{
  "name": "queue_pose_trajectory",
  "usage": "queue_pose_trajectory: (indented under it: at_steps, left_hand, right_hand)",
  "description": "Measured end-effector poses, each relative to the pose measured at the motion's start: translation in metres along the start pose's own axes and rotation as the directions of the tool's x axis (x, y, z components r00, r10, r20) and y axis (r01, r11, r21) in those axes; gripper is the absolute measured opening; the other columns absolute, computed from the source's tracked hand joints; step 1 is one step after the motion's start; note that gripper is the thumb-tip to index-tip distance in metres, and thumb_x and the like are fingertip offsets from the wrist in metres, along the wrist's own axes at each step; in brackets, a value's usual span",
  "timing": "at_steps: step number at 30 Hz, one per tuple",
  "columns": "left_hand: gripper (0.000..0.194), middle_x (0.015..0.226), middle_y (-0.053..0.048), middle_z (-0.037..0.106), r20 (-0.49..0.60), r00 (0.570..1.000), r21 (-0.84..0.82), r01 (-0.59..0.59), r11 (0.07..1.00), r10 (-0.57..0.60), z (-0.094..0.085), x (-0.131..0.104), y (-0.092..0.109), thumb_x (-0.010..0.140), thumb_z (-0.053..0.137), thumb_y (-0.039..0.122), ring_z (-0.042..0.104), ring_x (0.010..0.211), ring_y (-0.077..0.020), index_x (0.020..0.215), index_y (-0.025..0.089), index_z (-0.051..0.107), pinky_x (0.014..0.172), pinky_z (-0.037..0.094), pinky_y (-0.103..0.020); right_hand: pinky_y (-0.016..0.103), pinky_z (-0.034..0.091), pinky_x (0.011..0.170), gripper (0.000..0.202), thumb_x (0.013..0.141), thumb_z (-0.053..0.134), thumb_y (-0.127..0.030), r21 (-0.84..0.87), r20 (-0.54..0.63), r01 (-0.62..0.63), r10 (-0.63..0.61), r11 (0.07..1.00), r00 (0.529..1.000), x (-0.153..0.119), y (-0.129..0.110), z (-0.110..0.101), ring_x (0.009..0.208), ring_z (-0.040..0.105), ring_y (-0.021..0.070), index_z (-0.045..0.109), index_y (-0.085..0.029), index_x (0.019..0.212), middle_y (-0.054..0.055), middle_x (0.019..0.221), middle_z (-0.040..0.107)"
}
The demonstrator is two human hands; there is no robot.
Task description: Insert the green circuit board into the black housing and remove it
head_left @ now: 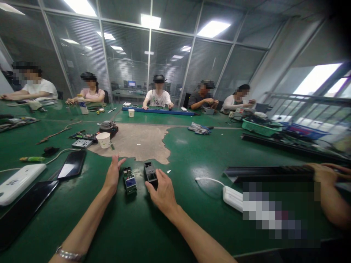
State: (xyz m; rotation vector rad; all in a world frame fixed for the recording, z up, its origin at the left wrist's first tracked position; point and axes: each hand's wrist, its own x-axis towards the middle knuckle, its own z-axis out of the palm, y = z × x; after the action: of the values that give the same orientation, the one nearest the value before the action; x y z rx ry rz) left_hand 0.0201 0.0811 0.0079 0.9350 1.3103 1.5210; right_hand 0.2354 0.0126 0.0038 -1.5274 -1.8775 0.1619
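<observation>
Table (pixel 197 233): green, wide. Near edge on the wearer's side; far edge lined with seated people. Brown patch (pixel 139 140) lies in the middle, its ragged near border just beyond the hands.

Black bar (pixel 271 176) toward the right, lying crosswise, another person's hand (pixel 326 177) at its right end. Dark slab (pixel 30 208) toward the near left corner, white box (pixel 23 182) and phone (pixel 72 164) beside it.

Left hand (pixel 112 176): released, fingers spread and pointing to the far edge, apparently touching nothing. Right hand (pixel 162 190): grasping the casing (pixel 149 171), thumb on the left, fingers over the right; whether the casing rests on the table, cannot tell.

White block (pixel 233 197), right of the right hand, well apart. Cup (pixel 103 140) past the left fingertips, at the patch's left.

Board (pixel 129 182): on the table between the hands, right of the left hand, left of the casing. Left hand is the nearer, by a little. Board's long axis runs near edge to far edge, far end leaning slightly left; casing roughly parallel, a narrow gap between. Room: tight sideways, wider toward the near edge, where green top runs between the forearms.
</observation>
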Motion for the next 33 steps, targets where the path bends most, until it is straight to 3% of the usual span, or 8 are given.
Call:
queue_pose_trajectory:
  at_steps: [7, 14, 18, 23, 28, 33]
  left_hand:
    - [0.078, 0.142, -0.012, 0.055, -0.005, 0.998, -0.021, -0.069, 0.997, 0.069, 0.002, -0.005, 0.006, 0.093, 0.03, 0.075, 0.033, 0.144, -0.0249, 0.145, 0.019, 0.043, 0.12, 0.016, -0.042]
    - [0.086, 0.125, -0.015, 0.068, 0.028, 1.0, -0.156, 0.004, 0.988, 0.001, -0.005, -0.002, 0.015, 0.091, 0.02, 0.078, 0.04, 0.14, -0.025, 0.147, 0.016, 0.039, 0.119, 0.016, -0.048]
    - [0.084, 0.124, -0.014, 0.069, 0.014, 1.0, -0.163, -0.008, 0.987, 0.01, -0.006, -0.001, 0.015, 0.092, 0.021, 0.077, 0.042, 0.139, -0.0255, 0.147, 0.017, 0.039, 0.118, 0.018, -0.048]
    - [0.08, 0.133, -0.014, 0.063, -0.001, 1.0, -0.125, -0.016, 0.992, 0.016, -0.005, -0.002, 0.014, 0.093, 0.024, 0.076, 0.043, 0.138, -0.027, 0.146, 0.02, 0.041, 0.118, 0.022, -0.047]
    - [0.08, 0.135, -0.014, 0.061, -0.016, 0.998, -0.102, -0.058, 0.993, 0.057, -0.005, 0.0, 0.012, 0.093, 0.025, 0.075, 0.041, 0.139, -0.0272, 0.147, 0.018, 0.041, 0.118, 0.021, -0.047]
    - [0.079, 0.136, -0.014, 0.061, -0.026, 0.996, -0.074, -0.089, 0.993, 0.087, -0.007, 0.002, 0.008, 0.093, 0.027, 0.075, 0.04, 0.14, -0.0272, 0.146, 0.018, 0.042, 0.118, 0.021, -0.047]
  right_hand:
    - [0.049, 0.037, 0.112, 0.088, 0.076, 0.071, -0.053, 0.007, 0.033, -0.012, 0.012, 1.0, 0.999, -0.001, 0.006, 0.0, 0.136, 0.043, 0.0361, 0.042, -0.004, 0.143, 0.024, 0.141, 0.051]
    - [0.047, 0.043, 0.104, 0.057, 0.079, 0.07, -0.04, 0.077, 0.036, -0.038, 0.035, 0.996, 0.999, 0.003, -0.001, -0.006, 0.12, 0.057, 0.0333, 0.06, -0.011, 0.126, 0.018, 0.124, 0.064]
    - [0.038, 0.05, 0.092, 0.031, 0.086, 0.062, -0.033, 0.268, -0.006, -0.031, 0.034, 0.963, 0.999, 0.007, -0.005, -0.012, 0.101, 0.065, 0.0249, 0.067, -0.019, 0.113, 0.008, 0.108, 0.071]
    - [0.032, 0.054, 0.083, 0.03, 0.091, 0.056, -0.035, 0.486, 0.026, -0.08, 0.078, 0.87, 0.997, 0.013, -0.024, -0.022, 0.092, 0.069, 0.0209, 0.066, -0.022, 0.116, 0.004, 0.103, 0.073]
    - [0.039, 0.047, 0.1, 0.035, 0.087, 0.062, -0.036, 0.382, -0.048, 0.064, -0.049, 0.922, 0.998, 0.015, -0.055, -0.016, 0.113, 0.063, 0.0252, 0.065, -0.02, 0.119, 0.008, 0.117, 0.069]
    - [0.044, 0.042, 0.107, 0.05, 0.083, 0.066, -0.04, 0.244, -0.053, 0.099, -0.089, 0.965, 0.995, 0.014, -0.069, 0.003, 0.122, 0.057, 0.0303, 0.061, -0.012, 0.124, 0.017, 0.125, 0.064]
